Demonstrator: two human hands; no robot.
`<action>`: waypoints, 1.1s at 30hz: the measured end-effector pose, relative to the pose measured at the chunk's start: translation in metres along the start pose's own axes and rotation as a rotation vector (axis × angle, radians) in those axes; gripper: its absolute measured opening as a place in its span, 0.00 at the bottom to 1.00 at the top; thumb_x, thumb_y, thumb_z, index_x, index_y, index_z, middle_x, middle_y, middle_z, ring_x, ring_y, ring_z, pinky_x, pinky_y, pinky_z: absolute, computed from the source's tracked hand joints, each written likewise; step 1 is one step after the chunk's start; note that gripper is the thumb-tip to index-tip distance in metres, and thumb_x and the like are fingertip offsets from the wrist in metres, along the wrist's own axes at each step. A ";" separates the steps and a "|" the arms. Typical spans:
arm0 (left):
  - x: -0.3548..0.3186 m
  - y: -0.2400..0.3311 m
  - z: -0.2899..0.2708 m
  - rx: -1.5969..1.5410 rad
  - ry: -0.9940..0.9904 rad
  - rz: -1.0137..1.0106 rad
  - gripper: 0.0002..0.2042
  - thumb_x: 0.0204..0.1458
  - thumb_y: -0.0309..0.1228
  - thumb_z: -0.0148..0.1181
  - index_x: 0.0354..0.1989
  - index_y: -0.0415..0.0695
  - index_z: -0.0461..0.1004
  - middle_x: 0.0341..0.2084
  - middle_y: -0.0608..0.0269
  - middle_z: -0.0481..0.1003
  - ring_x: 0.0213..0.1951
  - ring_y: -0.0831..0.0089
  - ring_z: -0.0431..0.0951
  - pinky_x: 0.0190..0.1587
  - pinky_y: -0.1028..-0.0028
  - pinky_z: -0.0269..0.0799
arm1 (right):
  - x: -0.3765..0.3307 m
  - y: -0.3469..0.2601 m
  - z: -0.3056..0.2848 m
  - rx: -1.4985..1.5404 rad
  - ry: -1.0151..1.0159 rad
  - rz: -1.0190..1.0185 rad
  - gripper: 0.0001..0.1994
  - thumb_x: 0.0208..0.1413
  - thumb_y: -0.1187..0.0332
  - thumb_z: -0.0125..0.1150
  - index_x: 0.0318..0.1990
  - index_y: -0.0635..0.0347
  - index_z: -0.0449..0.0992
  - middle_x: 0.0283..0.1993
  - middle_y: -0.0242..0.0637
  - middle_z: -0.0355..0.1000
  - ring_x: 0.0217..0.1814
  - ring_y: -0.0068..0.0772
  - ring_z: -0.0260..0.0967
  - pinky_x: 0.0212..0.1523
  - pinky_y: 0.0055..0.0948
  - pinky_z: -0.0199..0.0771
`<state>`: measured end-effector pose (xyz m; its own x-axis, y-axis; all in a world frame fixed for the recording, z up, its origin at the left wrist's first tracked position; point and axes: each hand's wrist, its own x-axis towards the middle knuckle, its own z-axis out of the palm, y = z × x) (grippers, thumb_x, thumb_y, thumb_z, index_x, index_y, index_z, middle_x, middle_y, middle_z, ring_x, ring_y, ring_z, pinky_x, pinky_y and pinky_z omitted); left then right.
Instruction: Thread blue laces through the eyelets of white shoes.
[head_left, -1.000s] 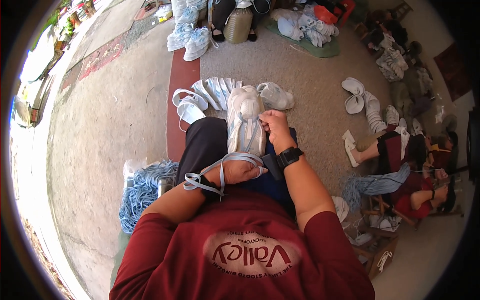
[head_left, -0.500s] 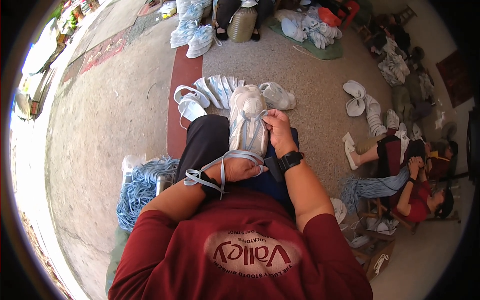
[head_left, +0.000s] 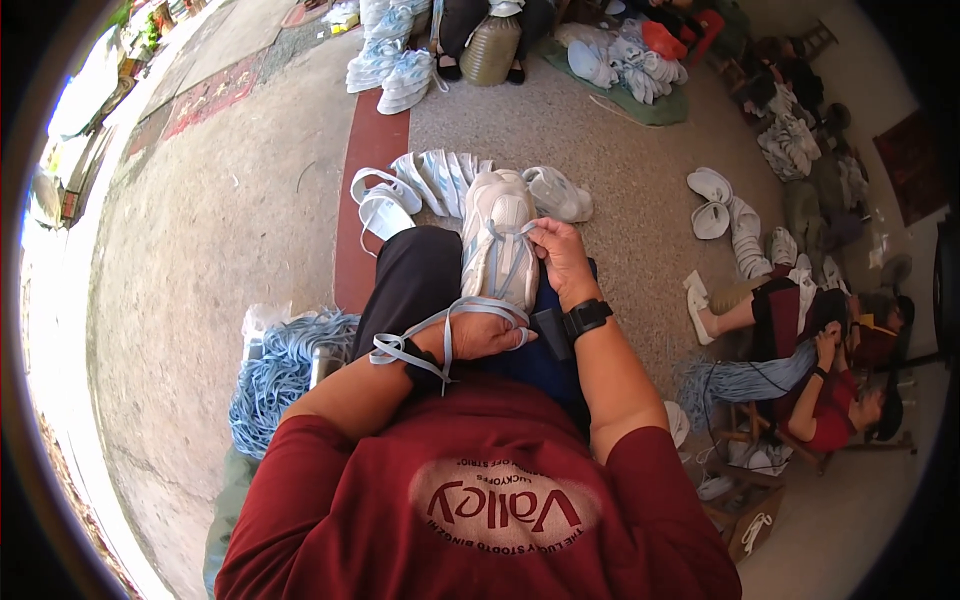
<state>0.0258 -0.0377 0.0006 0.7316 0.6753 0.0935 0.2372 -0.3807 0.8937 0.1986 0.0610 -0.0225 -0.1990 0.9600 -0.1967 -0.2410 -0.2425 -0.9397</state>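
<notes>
Kinda worn grey floor (head_left: 640, 200) under the fingers (head_left: 541, 235), dark red strip (head_left: 366, 160) to their left, daylight (head_left: 50, 345) blazing far left, pale wall (head_left: 868, 95) way off right.

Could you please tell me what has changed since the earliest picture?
The co-worker's hands on the right have moved leftward in the picture, to beside the blue lace bundle. The right hand still pinches the blue shoelace on the white sneaker; the left hand stays at its near end.

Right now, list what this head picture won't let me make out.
Head view, sneaker: near end hidden behind the left hand.
Head view, blue lace: pinched part hidden within the right hand.
Head view, person opposite: upper body cut off by the top edge.
</notes>
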 end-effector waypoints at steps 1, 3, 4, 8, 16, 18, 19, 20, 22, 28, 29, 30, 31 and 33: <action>0.000 0.000 0.000 0.001 0.007 0.003 0.15 0.54 0.37 0.51 0.33 0.36 0.74 0.25 0.51 0.74 0.29 0.59 0.73 0.34 0.68 0.69 | 0.001 -0.001 -0.003 -0.002 -0.001 0.001 0.04 0.48 0.75 0.57 0.32 0.65 0.73 0.26 0.29 0.70 0.22 0.16 0.60 0.25 0.15 0.58; 0.000 -0.001 -0.001 -0.011 0.000 -0.003 0.15 0.54 0.37 0.51 0.33 0.36 0.75 0.26 0.51 0.74 0.29 0.59 0.73 0.34 0.68 0.69 | 0.005 -0.004 -0.008 -0.092 -0.138 0.013 0.04 0.48 0.72 0.59 0.27 0.62 0.73 0.23 0.28 0.68 0.20 0.16 0.56 0.25 0.15 0.55; -0.001 -0.001 -0.001 -0.021 -0.010 -0.009 0.15 0.54 0.37 0.51 0.33 0.36 0.75 0.26 0.51 0.74 0.30 0.59 0.74 0.35 0.68 0.69 | 0.008 -0.006 -0.011 -0.095 -0.138 0.013 0.04 0.48 0.72 0.59 0.27 0.62 0.73 0.23 0.28 0.68 0.20 0.16 0.56 0.25 0.15 0.55; 0.001 -0.003 -0.002 0.006 0.001 0.025 0.15 0.54 0.38 0.51 0.33 0.36 0.75 0.26 0.50 0.74 0.30 0.58 0.74 0.35 0.68 0.69 | 0.016 -0.014 -0.005 -0.012 -0.026 0.125 0.09 0.49 0.69 0.60 0.19 0.58 0.70 0.17 0.25 0.63 0.19 0.16 0.53 0.22 0.17 0.53; -0.003 -0.005 -0.002 0.037 0.000 0.032 0.16 0.54 0.39 0.50 0.34 0.36 0.75 0.26 0.49 0.74 0.30 0.56 0.74 0.35 0.67 0.69 | 0.009 -0.042 0.025 -0.758 -0.079 -0.300 0.07 0.43 0.69 0.63 0.20 0.60 0.73 0.20 0.31 0.66 0.25 0.26 0.63 0.27 0.24 0.64; -0.003 -0.006 -0.001 0.019 0.008 0.049 0.16 0.54 0.39 0.50 0.34 0.36 0.75 0.26 0.49 0.74 0.30 0.56 0.74 0.35 0.67 0.69 | 0.009 -0.038 0.034 -1.225 -0.155 -0.641 0.05 0.39 0.70 0.64 0.25 0.59 0.76 0.27 0.35 0.68 0.34 0.34 0.67 0.37 0.29 0.67; -0.003 -0.007 -0.002 0.002 0.014 0.065 0.16 0.54 0.39 0.50 0.34 0.36 0.74 0.26 0.48 0.74 0.30 0.56 0.74 0.35 0.66 0.69 | 0.009 -0.037 0.038 -1.226 -0.159 -0.643 0.05 0.39 0.70 0.64 0.25 0.59 0.76 0.27 0.35 0.68 0.34 0.34 0.67 0.37 0.29 0.67; -0.004 -0.007 -0.002 0.003 0.018 0.065 0.16 0.54 0.39 0.50 0.34 0.36 0.74 0.26 0.48 0.74 0.30 0.56 0.74 0.35 0.66 0.69 | 0.010 -0.035 0.042 -1.269 -0.195 -0.599 0.05 0.38 0.71 0.65 0.26 0.58 0.77 0.29 0.38 0.67 0.37 0.37 0.66 0.39 0.30 0.66; -0.004 -0.005 -0.003 0.004 0.003 0.072 0.16 0.54 0.38 0.50 0.34 0.36 0.75 0.26 0.49 0.74 0.30 0.56 0.74 0.35 0.66 0.69 | 0.014 -0.032 0.044 -1.310 -0.235 -0.557 0.06 0.36 0.71 0.65 0.27 0.57 0.77 0.31 0.40 0.67 0.39 0.39 0.66 0.41 0.31 0.66; -0.001 0.010 -0.004 0.053 0.045 0.335 0.16 0.56 0.37 0.47 0.33 0.35 0.74 0.27 0.49 0.73 0.32 0.54 0.73 0.36 0.65 0.68 | 0.042 -0.033 0.043 -1.025 -0.204 -0.153 0.04 0.43 0.72 0.61 0.24 0.62 0.75 0.28 0.30 0.68 0.32 0.22 0.63 0.34 0.22 0.64; -0.001 0.016 -0.007 0.053 0.045 0.334 0.16 0.56 0.37 0.47 0.33 0.35 0.74 0.27 0.49 0.73 0.32 0.54 0.73 0.36 0.65 0.68 | 0.043 -0.033 0.043 -0.966 -0.209 -0.168 0.04 0.45 0.72 0.60 0.25 0.62 0.74 0.28 0.28 0.68 0.31 0.19 0.61 0.33 0.20 0.62; -0.001 0.023 -0.012 0.003 0.005 0.297 0.16 0.56 0.37 0.46 0.32 0.35 0.74 0.27 0.48 0.73 0.33 0.54 0.73 0.37 0.66 0.68 | 0.043 -0.033 0.043 -0.906 -0.213 -0.183 0.04 0.47 0.72 0.58 0.26 0.63 0.74 0.27 0.26 0.68 0.30 0.15 0.59 0.32 0.18 0.61; -0.001 0.036 -0.019 -0.047 -0.034 0.259 0.16 0.57 0.36 0.46 0.32 0.34 0.73 0.28 0.48 0.73 0.33 0.54 0.73 0.37 0.67 0.68 | 0.045 -0.031 0.042 -0.904 -0.213 -0.183 0.04 0.47 0.72 0.58 0.26 0.63 0.74 0.27 0.26 0.68 0.30 0.15 0.59 0.32 0.18 0.61; -0.002 0.064 -0.028 -0.068 -0.134 0.109 0.17 0.58 0.37 0.44 0.34 0.34 0.73 0.29 0.48 0.74 0.35 0.56 0.74 0.38 0.68 0.68 | 0.048 -0.025 0.034 -0.847 -0.262 -0.308 0.03 0.48 0.75 0.56 0.30 0.63 0.72 0.27 0.25 0.66 0.30 0.15 0.59 0.31 0.18 0.60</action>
<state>0.0214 -0.0460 0.0699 0.8300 0.5409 0.1361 0.1118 -0.4005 0.9095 0.1628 0.1088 0.0007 -0.4740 0.8780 0.0666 0.4327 0.2982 -0.8508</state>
